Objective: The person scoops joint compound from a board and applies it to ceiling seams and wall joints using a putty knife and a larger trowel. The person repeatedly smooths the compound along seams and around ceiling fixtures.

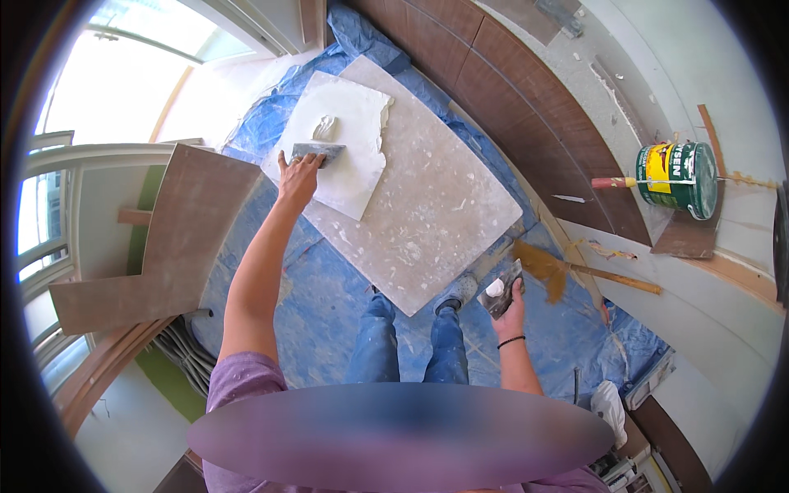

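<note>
In front of me lies a large speckled greyish board (444, 197), with a white sheet or layer (349, 177), ragged along its right edge, on its far left part. My left hand (300, 175) grips a wide putty knife (329, 153), fingers spread along its back, the blade at the white surface. Just beyond the blade sits a lump of white filler (325, 126). Lower right, near my foot, my right hand (511, 314) holds a second putty knife (496, 302), its blade smeared dark and carrying a white dab of filler (495, 287).
Blue plastic sheeting (320, 287) covers the floor under the board. A bristly brush (542, 267) with a wooden handle lies right of my right hand. Farther right is a green bucket (699, 177). Brown panels (193, 226) lean at left, near a grey hose (177, 353).
</note>
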A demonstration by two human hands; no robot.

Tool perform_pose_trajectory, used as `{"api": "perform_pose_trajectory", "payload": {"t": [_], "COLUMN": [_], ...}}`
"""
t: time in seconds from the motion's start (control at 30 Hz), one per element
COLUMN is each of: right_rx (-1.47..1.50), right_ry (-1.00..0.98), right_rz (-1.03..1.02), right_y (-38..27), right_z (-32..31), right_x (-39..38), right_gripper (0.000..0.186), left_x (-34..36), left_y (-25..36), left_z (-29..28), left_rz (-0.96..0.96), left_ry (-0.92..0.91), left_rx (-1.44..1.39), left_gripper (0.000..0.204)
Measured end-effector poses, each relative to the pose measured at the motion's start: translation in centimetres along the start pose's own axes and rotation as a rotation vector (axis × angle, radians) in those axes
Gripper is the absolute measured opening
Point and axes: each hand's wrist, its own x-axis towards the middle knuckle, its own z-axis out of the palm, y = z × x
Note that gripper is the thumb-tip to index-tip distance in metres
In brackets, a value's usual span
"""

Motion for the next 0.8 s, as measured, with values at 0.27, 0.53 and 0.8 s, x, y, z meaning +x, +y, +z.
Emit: {"api": "perform_pose_trajectory", "payload": {"t": [0.27,0.53,0.8], "right_rx": [0.009,-0.012,-0.143], "right_ry": [-0.155,-0.288,-0.476], "right_rz": [0.001,0.02,0.098], "right_y": [-0.1,-0.7,3.6], "right_z": [2.9,13.4,26.7], "right_x": [-2.5,-7.0,-9.1], "right_gripper": [0.064,0.046,0.039], "left_x": [-4.1,-11.8,-22.4], "left_y": [2.0,5.8,12.6], "left_z": [-1.4,-6.7,-13.0], "left_rz": [0.018,-0.303,-0.022], "left_ry": [-0.075,0.312,0.858], "left_rx": [-0.033,-0.897,-1.43], "left_gripper": [0.053,0.024,0.024]}}
